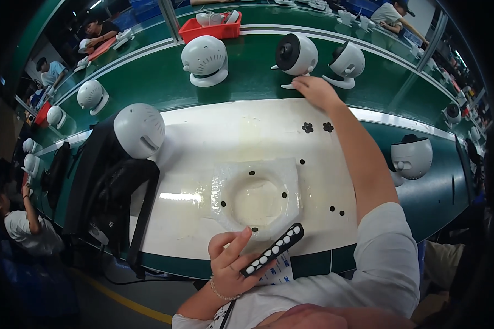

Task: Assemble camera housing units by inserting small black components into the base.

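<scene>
At near bench edge, my left hand (233,263) pinched black strip (273,249) with white pads, strip angled over white mat (203,126). Across mat, my right hand (314,90) reached out, fingers spread flat, touching base of white round fan unit (296,55) on green conveyor (247,82). Foam cradle (256,196) lay between.
</scene>
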Motion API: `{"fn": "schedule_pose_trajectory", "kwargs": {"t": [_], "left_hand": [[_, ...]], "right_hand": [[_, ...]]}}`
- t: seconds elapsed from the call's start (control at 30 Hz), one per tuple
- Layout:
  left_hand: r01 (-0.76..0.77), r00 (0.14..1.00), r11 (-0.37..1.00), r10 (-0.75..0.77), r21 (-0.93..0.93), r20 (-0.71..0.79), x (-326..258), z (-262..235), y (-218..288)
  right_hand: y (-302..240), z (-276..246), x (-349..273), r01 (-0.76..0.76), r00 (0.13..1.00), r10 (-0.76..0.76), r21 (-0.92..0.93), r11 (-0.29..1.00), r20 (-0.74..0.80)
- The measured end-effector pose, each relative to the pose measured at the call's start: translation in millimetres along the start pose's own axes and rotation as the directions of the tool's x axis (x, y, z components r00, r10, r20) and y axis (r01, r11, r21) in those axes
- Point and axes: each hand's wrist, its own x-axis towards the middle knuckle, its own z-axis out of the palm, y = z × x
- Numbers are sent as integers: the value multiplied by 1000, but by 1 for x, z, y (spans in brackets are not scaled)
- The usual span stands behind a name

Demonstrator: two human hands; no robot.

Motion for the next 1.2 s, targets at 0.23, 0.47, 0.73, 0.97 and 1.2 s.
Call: {"fn": "schedule_pose_trajectory", "kwargs": {"t": [0.23,0.47,0.73,0.97,1.2], "left_hand": [[-30,997,999,29,16,72,3,0,-3],[34,998,999,-34,-16,45,6,3,1],[-12,1000,996,14,-87,18,6,3,-1],[18,1000,962,-11,-274,28,4,4,-2],[99,995,933,-86,-347,52,-1,0,1]], "right_hand": [[90,-15,-13,-312,943,201,-496,810,-264],[34,-80,-20,-381,902,240,-402,833,-358],[-107,-154,-95,-127,976,154,175,976,-151],[-163,-131,-112,-262,943,-83,870,417,323],[-175,-99,-142,-428,838,-75,737,524,540]]}}
